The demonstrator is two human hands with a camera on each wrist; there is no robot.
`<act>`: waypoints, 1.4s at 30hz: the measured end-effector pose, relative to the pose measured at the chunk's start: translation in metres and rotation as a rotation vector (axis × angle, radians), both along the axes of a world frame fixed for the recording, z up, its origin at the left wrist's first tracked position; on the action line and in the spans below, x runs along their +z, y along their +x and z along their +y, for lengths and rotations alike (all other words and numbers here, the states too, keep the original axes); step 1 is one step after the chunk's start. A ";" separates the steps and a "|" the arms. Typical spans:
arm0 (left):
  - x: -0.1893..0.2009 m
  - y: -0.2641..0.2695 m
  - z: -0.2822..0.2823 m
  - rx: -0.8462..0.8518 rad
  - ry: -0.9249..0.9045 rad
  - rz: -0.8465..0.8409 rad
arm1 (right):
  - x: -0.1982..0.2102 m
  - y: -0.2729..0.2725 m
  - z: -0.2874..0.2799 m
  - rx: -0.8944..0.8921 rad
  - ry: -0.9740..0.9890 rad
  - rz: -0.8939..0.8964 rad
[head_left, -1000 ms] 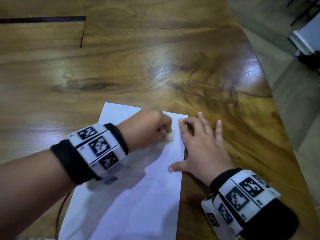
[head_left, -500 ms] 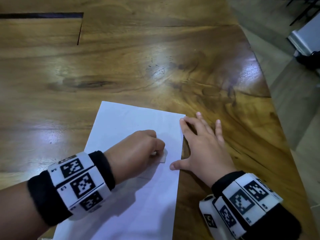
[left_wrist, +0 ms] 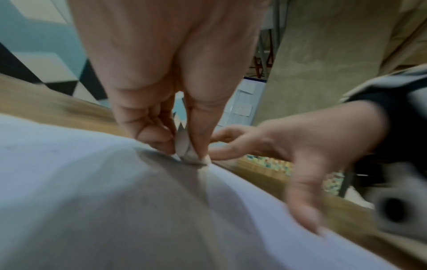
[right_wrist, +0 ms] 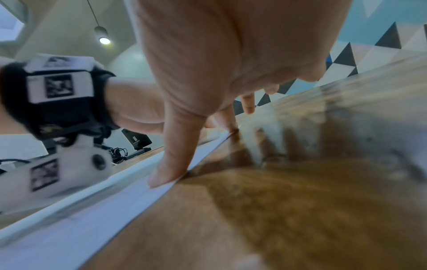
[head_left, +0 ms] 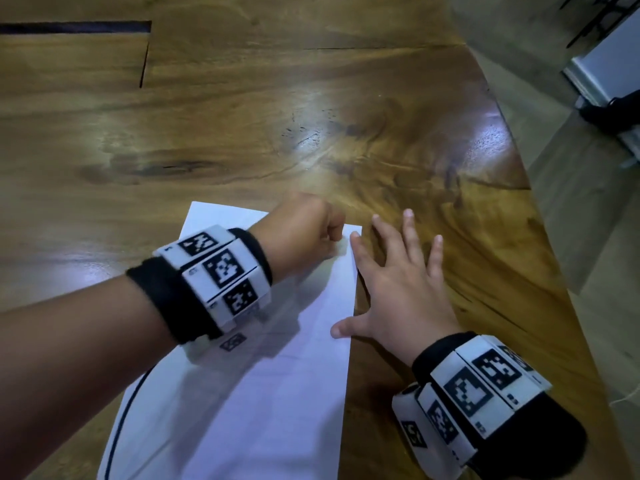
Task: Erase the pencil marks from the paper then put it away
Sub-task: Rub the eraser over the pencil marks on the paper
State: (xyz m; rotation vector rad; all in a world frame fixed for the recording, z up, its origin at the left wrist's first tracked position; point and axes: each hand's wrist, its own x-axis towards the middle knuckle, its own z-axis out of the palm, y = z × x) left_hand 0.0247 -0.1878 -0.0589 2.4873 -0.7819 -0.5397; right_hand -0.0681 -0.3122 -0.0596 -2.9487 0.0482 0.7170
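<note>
Back at the far right corner of the white paper sheet (head_left: pixel 249 393) went the left hand (head_left: pixel 301 233), pinching a small pale eraser (left_wrist: pixel 183 146); rubbing was probably unfinished. Flat-fingered, the right hand (head_left: pixel 401 292) pinned the sheet's right edge on the wooden table (head_left: pixel 242 133).

Your work surface is a glossy wooden table (head_left: pixel 242 140) with swirling dark grain, a narrow dark slot near its far left and a curved right edge. Lying flat on it, you have one white sheet of paper (head_left: pixel 270 393) near you, with a thin black cable (head_left: pixel 116 427) curving along its left side.
</note>
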 end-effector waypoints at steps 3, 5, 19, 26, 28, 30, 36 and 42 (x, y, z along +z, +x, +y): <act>0.002 -0.013 0.012 -0.168 0.079 0.070 | -0.002 0.000 0.000 0.000 -0.009 0.002; 0.005 -0.006 0.010 -0.145 0.095 0.081 | -0.003 0.000 -0.001 -0.003 -0.005 0.007; 0.007 0.013 0.003 -0.083 0.063 0.057 | -0.003 0.000 -0.001 -0.019 0.007 0.033; 0.000 -0.010 0.003 -0.099 0.025 0.002 | -0.003 0.000 -0.001 -0.037 0.015 0.041; -0.001 -0.026 0.016 -0.217 0.051 0.079 | -0.003 0.000 -0.001 -0.030 0.014 0.043; 0.000 -0.029 0.022 -0.282 0.091 0.145 | -0.003 0.000 -0.001 -0.027 0.018 0.043; 0.002 0.009 -0.007 -0.065 0.023 -0.079 | -0.003 0.000 -0.002 -0.012 -0.002 0.047; -0.003 -0.041 0.035 -0.345 0.037 0.119 | -0.003 0.000 -0.002 -0.003 -0.008 0.042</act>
